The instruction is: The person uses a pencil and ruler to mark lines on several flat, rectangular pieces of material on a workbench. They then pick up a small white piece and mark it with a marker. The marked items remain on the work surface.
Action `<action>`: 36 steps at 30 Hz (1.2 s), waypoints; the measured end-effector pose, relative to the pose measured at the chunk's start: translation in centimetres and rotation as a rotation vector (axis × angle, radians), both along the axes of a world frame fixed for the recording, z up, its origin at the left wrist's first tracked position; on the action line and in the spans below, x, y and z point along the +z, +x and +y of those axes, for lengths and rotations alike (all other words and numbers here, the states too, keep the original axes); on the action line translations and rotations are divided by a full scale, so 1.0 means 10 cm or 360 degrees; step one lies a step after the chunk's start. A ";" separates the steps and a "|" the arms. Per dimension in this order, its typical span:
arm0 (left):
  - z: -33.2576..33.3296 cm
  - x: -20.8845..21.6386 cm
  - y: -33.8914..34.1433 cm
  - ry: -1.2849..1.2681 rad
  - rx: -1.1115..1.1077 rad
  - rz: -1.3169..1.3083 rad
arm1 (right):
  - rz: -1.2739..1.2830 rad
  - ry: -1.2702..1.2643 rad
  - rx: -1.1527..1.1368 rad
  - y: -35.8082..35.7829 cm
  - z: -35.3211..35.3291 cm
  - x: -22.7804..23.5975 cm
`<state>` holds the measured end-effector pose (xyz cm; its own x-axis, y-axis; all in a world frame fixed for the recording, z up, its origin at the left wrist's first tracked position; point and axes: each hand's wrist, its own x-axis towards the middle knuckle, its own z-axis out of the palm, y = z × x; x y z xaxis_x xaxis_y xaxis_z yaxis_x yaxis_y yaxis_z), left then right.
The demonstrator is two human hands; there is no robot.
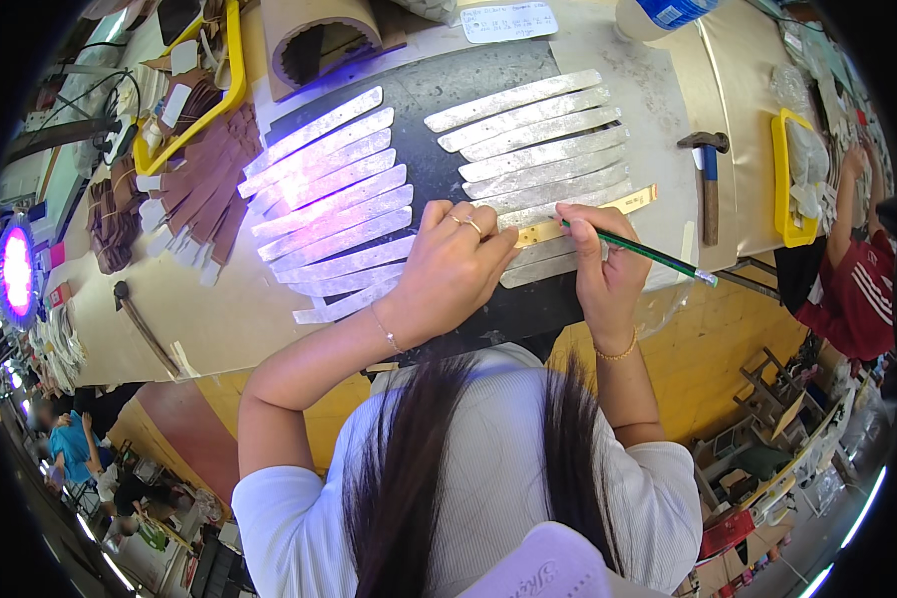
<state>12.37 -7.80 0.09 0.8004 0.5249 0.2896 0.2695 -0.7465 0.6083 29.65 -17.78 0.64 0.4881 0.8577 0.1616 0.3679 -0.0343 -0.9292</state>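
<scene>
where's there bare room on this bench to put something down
Free: the pale bench top between the brown leather pieces and the awl-like tool, and the strip between the silver strips and the hammer. Crowded: the dark mat, and around both hands.

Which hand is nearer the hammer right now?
Right. The right hand, gripping a green pencil, sits just left of the hammer. The left hand presses on the yellowish strip, farther left.

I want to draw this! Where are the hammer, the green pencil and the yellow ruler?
hammer (709,194): head view, on its handle.
green pencil (648,254): head view, mid-shaft.
yellow ruler (623,203): head view, right end.
</scene>
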 end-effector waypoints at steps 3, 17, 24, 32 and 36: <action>0.00 -0.01 0.00 0.0022 0.0000 -0.0015 | 0.0003 -0.0031 0.0002 -0.01 -0.02 0.00; 0.00 -0.04 0.01 -0.0034 -0.0013 0.0031 | -0.0179 -0.0196 0.0132 -0.07 -0.02 -0.01; -0.01 -0.04 0.02 -0.0010 0.0000 0.0022 | -0.0357 -0.0114 0.0150 -0.08 0.01 -0.05; 0.00 -0.05 0.03 0.0010 -0.0012 0.0042 | -0.0421 -0.0035 0.0197 -0.04 0.01 -0.07; -0.01 -0.05 0.00 -0.0043 0.0013 -0.0029 | -0.0024 -0.0162 -0.0008 0.00 -0.07 -0.03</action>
<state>12.38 -7.88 -0.42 0.7908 0.5391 0.2897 0.2641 -0.7277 0.6330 29.62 -18.49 0.31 0.4905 0.8677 0.0811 0.3813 -0.1300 -0.9153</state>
